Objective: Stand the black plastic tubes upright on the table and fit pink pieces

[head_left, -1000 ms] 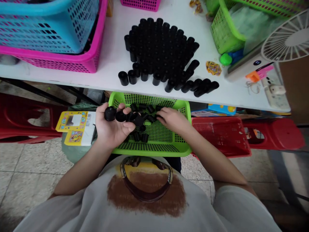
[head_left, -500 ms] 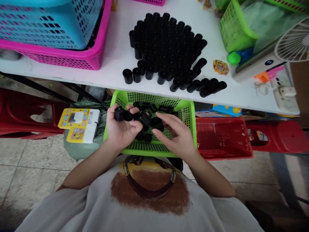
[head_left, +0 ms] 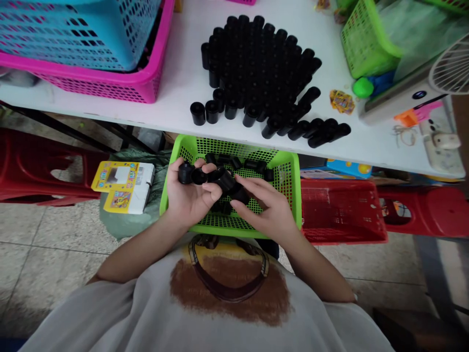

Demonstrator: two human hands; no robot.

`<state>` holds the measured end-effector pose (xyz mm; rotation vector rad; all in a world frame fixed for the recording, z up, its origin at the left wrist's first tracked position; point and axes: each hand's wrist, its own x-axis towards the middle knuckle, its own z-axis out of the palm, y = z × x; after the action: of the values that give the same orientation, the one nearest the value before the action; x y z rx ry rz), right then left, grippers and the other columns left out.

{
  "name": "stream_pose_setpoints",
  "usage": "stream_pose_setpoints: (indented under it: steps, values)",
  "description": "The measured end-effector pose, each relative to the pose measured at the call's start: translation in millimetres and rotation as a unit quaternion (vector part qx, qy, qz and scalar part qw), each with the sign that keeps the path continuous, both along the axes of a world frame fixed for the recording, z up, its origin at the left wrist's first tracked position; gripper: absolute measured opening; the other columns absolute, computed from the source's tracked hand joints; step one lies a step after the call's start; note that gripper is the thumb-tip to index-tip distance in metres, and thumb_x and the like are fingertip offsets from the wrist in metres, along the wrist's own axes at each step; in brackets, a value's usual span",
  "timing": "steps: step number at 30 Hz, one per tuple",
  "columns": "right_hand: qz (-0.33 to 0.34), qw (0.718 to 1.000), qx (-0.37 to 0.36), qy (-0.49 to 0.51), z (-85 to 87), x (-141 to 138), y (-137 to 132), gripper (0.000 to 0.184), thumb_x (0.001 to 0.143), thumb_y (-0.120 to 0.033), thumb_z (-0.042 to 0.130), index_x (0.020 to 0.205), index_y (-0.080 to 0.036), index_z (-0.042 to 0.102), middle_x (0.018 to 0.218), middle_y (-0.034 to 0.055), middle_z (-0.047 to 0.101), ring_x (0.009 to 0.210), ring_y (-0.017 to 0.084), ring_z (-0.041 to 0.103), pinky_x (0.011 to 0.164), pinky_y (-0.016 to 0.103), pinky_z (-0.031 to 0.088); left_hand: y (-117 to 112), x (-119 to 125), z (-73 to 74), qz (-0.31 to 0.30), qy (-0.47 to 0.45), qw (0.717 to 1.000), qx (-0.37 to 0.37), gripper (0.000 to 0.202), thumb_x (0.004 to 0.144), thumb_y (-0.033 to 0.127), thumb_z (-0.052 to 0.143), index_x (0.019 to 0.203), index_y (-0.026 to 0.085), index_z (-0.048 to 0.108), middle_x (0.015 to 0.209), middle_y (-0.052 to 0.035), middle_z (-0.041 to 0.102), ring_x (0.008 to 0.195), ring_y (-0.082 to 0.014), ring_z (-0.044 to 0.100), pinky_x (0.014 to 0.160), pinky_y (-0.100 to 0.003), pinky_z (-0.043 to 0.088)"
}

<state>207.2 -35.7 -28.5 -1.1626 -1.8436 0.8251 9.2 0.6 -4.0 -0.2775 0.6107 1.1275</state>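
Observation:
My left hand (head_left: 188,195) is curled around several small black plastic canisters (head_left: 200,175), held above the green mesh basket (head_left: 291,195) on my lap. My right hand (head_left: 269,208) is closed on another black canister (head_left: 239,193), pressed close to the ones in my left hand. More loose black canisters (head_left: 252,164) lie in the basket's far part. On the white table (head_left: 176,83) a large cluster of upright black canisters (head_left: 256,63) stands, with a few lying on their sides (head_left: 322,132) at its right.
A blue basket (head_left: 73,29) nested in a pink one (head_left: 120,85) sits at the table's left. A green basket (head_left: 366,44), a fan (head_left: 452,68) and small items are at the right. Red stools (head_left: 340,210) and a yellow packet (head_left: 122,188) are below.
My right hand left the basket's right part with a canister and came to my left hand. Both hands drew slightly nearer my body; the camera drifted left.

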Motion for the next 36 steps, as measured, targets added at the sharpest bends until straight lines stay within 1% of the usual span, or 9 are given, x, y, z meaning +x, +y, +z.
stream_pose_setpoints:
  steps: [4,9,16,21,25,29,31,33,36]
  values:
    - [0.008,1.000,-0.008,0.010,-3.3,1.0,-0.5,0.048,0.096,-0.029,0.075,0.143,-0.027,0.071,0.131,0.0106,0.076,0.115,0.022,0.076,0.106,0.040,0.063,-0.3,-0.9,-3.3,-0.005,0.011,1.000,-0.001,0.042,0.105,0.053,0.049,0.077,0.020,0.052,0.074,-0.0016,0.055,0.070,-0.0120,0.060,0.051,-0.013,0.047]
    - [0.007,0.999,-0.021,0.025,-6.0,1.9,-0.6,0.046,0.096,-0.031,0.076,0.142,-0.028,0.072,0.132,0.0106,0.076,0.116,0.023,0.076,0.106,0.041,0.063,-0.2,-0.3,-5.7,-0.009,0.020,1.000,0.011,0.037,0.102,0.048,0.058,0.078,0.021,0.052,0.074,-0.0010,0.055,0.070,-0.0113,0.060,0.052,-0.013,0.048]
    - [0.012,0.999,-0.042,0.021,-3.9,1.6,-1.0,0.045,0.096,-0.033,0.074,0.141,-0.029,0.072,0.131,0.0096,0.076,0.112,0.023,0.077,0.105,0.043,0.064,-1.8,0.2,-5.7,-0.003,0.010,1.000,-0.001,0.039,0.102,0.051,0.055,0.077,0.021,0.052,0.073,-0.0019,0.055,0.073,-0.0134,0.062,0.051,-0.014,0.047]
    - [0.011,0.999,-0.043,0.024,-0.6,3.4,-2.0,0.046,0.095,-0.032,0.075,0.141,-0.030,0.072,0.129,0.0086,0.077,0.112,0.023,0.076,0.102,0.042,0.064,-3.2,-0.1,-5.9,0.002,-0.003,1.000,-0.009,0.044,0.106,0.054,0.045,0.077,0.020,0.051,0.073,-0.0019,0.056,0.064,-0.0114,0.057,0.050,-0.016,0.047]
    - [0.005,0.998,-0.068,0.020,1.6,8.1,-2.5,0.045,0.095,-0.033,0.075,0.139,-0.030,0.071,0.128,0.0079,0.077,0.106,0.021,0.076,0.094,0.039,0.066,-3.4,-0.6,-4.3,-0.016,-0.002,1.000,-0.013,0.047,0.106,0.055,0.040,0.077,0.020,0.050,0.074,-0.0018,0.056,0.057,-0.0098,0.055,0.049,-0.017,0.049]
    - [-0.005,0.994,-0.101,0.030,2.8,13.4,-2.8,0.042,0.092,-0.034,0.077,0.133,-0.027,0.069,0.111,0.0055,0.080,0.095,0.020,0.076,0.089,0.037,0.066,-4.6,-0.7,-3.5,-0.035,0.009,0.999,-0.019,0.048,0.106,0.056,0.039,0.077,0.020,0.050,0.074,-0.0022,0.056,0.056,-0.0108,0.056,0.049,-0.019,0.050]
    - [-0.005,0.995,-0.096,0.023,4.4,15.8,-2.4,0.039,0.092,-0.033,0.078,0.129,-0.026,0.069,0.111,0.0056,0.081,0.095,0.020,0.077,0.088,0.037,0.066,-5.3,-0.6,-4.0,-0.049,0.016,0.998,-0.021,0.047,0.105,0.056,0.040,0.077,0.020,0.051,0.073,-0.0023,0.056,0.056,-0.0116,0.056,0.049,-0.020,0.051]
    - [0.001,0.997,-0.075,0.002,6.6,18.1,-1.9,0.037,0.092,-0.031,0.077,0.128,-0.026,0.070,0.115,0.0062,0.080,0.096,0.020,0.077,0.090,0.038,0.065,-5.6,-0.3,-5.0,-0.068,0.019,0.997,-0.016,0.045,0.104,0.055,0.043,0.076,0.020,0.051,0.072,-0.0025,0.057,0.056,-0.0124,0.056,0.050,-0.022,0.053]
    - [0.012,0.999,-0.045,-0.022,10.2,20.6,-0.9,0.035,0.093,-0.027,0.076,0.128,-0.027,0.071,0.122,0.0063,0.080,0.107,0.022,0.077,0.100,0.041,0.064,-5.7,0.4,-7.0,-0.104,0.028,0.994,-0.003,0.043,0.099,0.054,0.051,0.074,0.019,0.052,0.071,-0.0033,0.058,0.057,-0.0136,0.057,0.049,-0.023,0.053]
